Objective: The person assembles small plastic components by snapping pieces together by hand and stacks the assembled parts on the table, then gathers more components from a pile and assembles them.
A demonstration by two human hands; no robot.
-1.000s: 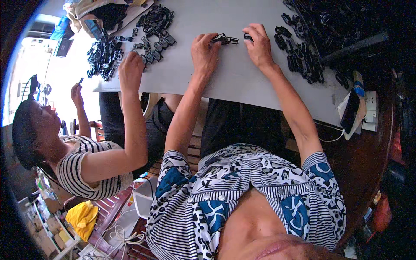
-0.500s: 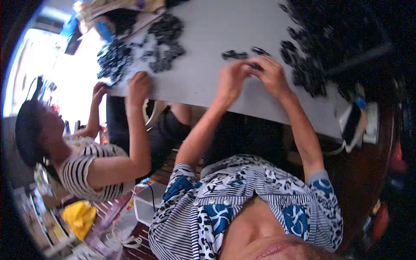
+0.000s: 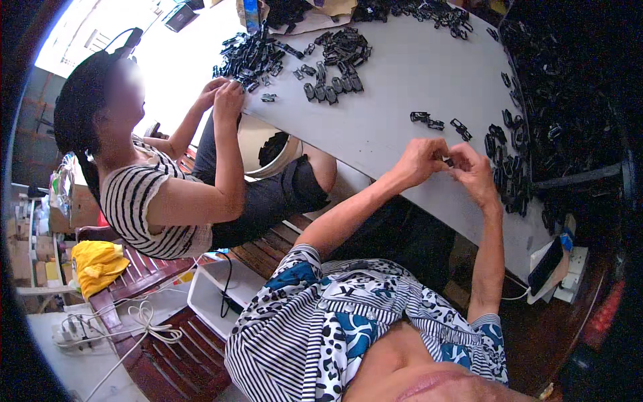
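My left hand [image 3: 422,163] and my right hand [image 3: 474,175] meet above the near edge of the white table [image 3: 395,60]. Both are closed in a pinch around one small black plastic part [image 3: 449,162], mostly hidden by the fingers. Just beyond them lie a few loose black parts [image 3: 427,120], and another black part [image 3: 461,129] sits apart from these. To the right of my right hand, a pile of similar black parts [image 3: 510,167] spreads along the table's edge.
At left a co-worker [image 3: 167,194] in a striped top handles parts beside a heap of black parts [image 3: 249,57]. A white bucket [image 3: 284,159] stands below the table edge. A phone [image 3: 546,261] lies by a power strip [image 3: 571,275] at right. A dark bin [image 3: 569,100] holds many parts.
My view has swung, so the table and co-worker appear shifted, and the picture is sharper. My two hands stay together at the small black part.
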